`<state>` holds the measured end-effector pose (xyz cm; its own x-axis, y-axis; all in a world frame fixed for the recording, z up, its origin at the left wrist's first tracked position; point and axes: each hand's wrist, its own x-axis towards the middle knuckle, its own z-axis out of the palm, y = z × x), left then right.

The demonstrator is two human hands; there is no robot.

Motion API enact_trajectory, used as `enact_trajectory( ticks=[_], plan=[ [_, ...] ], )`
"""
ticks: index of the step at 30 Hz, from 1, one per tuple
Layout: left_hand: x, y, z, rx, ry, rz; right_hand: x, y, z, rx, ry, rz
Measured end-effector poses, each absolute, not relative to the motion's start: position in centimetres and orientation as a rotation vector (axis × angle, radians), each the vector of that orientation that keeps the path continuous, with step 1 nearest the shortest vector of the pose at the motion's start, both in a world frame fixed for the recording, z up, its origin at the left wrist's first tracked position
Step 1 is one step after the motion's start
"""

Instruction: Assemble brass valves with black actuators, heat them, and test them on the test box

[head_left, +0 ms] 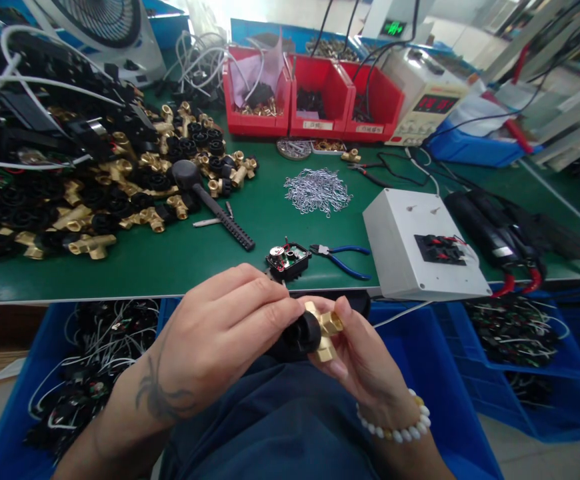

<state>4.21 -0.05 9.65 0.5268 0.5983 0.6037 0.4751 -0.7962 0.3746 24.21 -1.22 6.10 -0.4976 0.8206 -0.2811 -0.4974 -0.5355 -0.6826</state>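
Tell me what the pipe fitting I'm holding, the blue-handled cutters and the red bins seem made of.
Pipe fitting: probably brass, judging by its golden, satiny facets. Blue-handled cutters: greyish head, likely steel; uniformly blue grips, plastic or rubber. Red bins: apparently moulded plastic, smooth, evenly coloured.

Desk (60, 283): across mid-frame
Fan (101, 27): upper left, behind the heaped valves (157, 161)
Bins (319, 130): top centre, left of the power supply (425, 83)
Hammer (220, 210): right of the heaped valves
Pins (319, 192): centre, before the bins
Pliers (333, 252): between circuit box (290, 261) and switch box (403, 253)
Held valve (325, 330): lower centre, between left hand (225, 327) and right hand (365, 347)
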Motion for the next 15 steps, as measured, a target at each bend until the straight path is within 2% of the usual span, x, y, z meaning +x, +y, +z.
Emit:
enact_trajectory(
  ticks=[5, 10, 15],
  plan=[
    [4.9, 0.4, 9.0, 2.532, 0.958, 1.115, 24.7, -1.1, 5.7, -0.832, -0.740, 2.086],
    [5.6, 1.5, 7.8, 2.194, 1.392, 1.192, 25.2, -1.1, 4.8, -0.693, -0.627, 2.103],
    [6.5, 2.0, 7.7, 1.947, 1.447, 1.212, 25.5, -1.2, 4.8, -0.652, -0.788, 1.951]
  ],
)
